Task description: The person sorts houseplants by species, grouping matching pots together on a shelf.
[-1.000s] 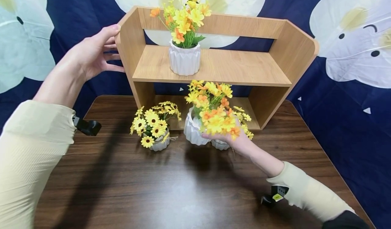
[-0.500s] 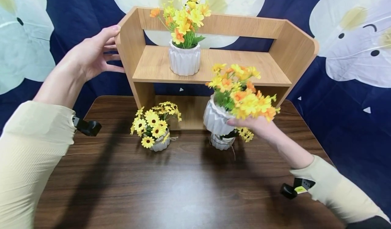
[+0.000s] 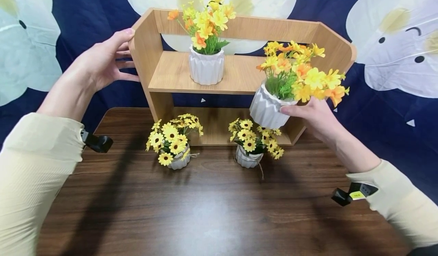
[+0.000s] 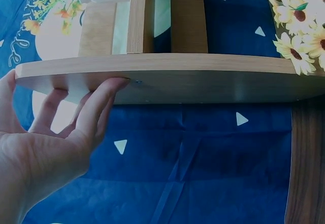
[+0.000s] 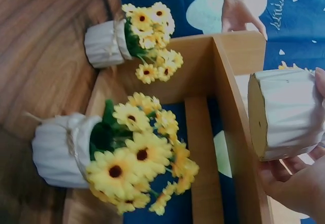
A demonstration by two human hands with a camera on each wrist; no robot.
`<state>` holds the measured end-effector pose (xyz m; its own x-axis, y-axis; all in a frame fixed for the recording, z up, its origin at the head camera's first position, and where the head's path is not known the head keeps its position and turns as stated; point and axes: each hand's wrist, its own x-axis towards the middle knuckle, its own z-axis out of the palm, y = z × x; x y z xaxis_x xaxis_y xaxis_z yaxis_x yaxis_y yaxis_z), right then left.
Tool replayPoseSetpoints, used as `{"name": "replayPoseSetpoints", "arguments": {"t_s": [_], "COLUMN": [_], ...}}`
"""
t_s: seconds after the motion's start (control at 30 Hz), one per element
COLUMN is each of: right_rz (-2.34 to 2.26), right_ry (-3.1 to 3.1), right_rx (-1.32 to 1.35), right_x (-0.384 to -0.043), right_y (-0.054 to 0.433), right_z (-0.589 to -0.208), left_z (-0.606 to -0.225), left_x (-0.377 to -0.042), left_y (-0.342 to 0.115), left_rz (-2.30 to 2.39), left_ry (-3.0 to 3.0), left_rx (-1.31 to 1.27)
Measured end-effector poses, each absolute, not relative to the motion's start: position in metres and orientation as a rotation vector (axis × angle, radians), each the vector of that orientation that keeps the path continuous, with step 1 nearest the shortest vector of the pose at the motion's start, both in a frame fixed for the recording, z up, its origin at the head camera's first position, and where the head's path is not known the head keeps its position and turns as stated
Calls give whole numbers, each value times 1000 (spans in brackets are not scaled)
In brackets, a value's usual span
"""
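My right hand grips a white fluted flowerpot with yellow and orange artificial flowers, thumb on its near side. The pot leans right, in the air before the upper shelf's right half; the right wrist view shows its base. At the left, my left hand rests against the wooden shelf unit's side panel. Its thumb touches the front edge and its spread fingers touch the outer face. A similar flowerpot stands upright on the upper shelf, left of middle.
Two smaller pots of yellow daisies stand on the dark wooden table: the left daisy pot and the right daisy pot, both before the lower shelf. A patterned navy cloth hangs behind.
My right hand has carried the flowerpot up and to the right, from low before the lower shelf to the upper shelf's height. The right daisy pot is uncovered. My left hand has stayed put.
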<state>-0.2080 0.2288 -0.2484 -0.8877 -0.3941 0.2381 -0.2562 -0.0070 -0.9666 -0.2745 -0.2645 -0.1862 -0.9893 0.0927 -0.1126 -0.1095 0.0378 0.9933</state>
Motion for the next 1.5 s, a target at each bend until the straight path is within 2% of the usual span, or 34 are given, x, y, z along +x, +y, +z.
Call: {"name": "replayPoseSetpoints", "arguments": {"t_s": [0.3, 0.57, 1.1, 1.5], "right_rz": [-2103, -2173, -2118, -2126], "right_ry": [2188, 2178, 2287, 2258], "right_rx": [-870, -912, -595, -522], "right_x": [-227, -253, -291, -308], "right_y": [233, 235, 240, 235], "right_z": [-230, -219, -214, -215], "left_z": [-187, -187, -186, -185], "left_x": [-275, -273, -273, -272], "left_y": [-268, -268, -266, -263], "left_rz": [2100, 2090, 2105, 2076], "left_ry": [2114, 2136, 2134, 2168], "left_rx": [-23, -34, -25, -24]}}
